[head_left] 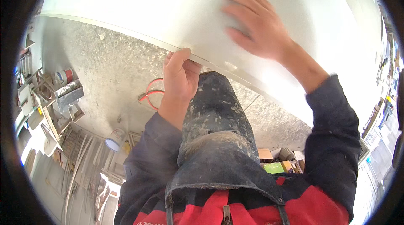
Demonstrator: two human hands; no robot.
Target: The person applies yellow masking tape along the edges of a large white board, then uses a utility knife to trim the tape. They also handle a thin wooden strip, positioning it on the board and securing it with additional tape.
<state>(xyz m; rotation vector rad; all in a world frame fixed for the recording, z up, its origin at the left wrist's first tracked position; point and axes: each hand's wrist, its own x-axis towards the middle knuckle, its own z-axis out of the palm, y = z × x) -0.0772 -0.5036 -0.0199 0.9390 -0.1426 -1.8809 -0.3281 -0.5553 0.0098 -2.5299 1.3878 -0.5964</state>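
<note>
A large white panel (160, 1) stretches across the upper part of the head view, its thin edge running down from the far left to the right. My left hand (181, 75) grips that edge, thumb on top and fingers underneath, just in front of my body. My right hand (256, 25) is spread over the panel's white face, its fingers apart and slightly smeared by motion. Whether the right palm touches the surface cannot be made out. No tool shows in it.
A speckled, stained floor (113, 56) lies below the panel, with a red hose loop (153, 94) on it. At left stand a wooden rack (50, 111), a paint bucket (64, 76) and a white bucket (115, 140). Cardboard boxes (277, 162) sit at lower right, behind my paint-spattered apron (219, 140).
</note>
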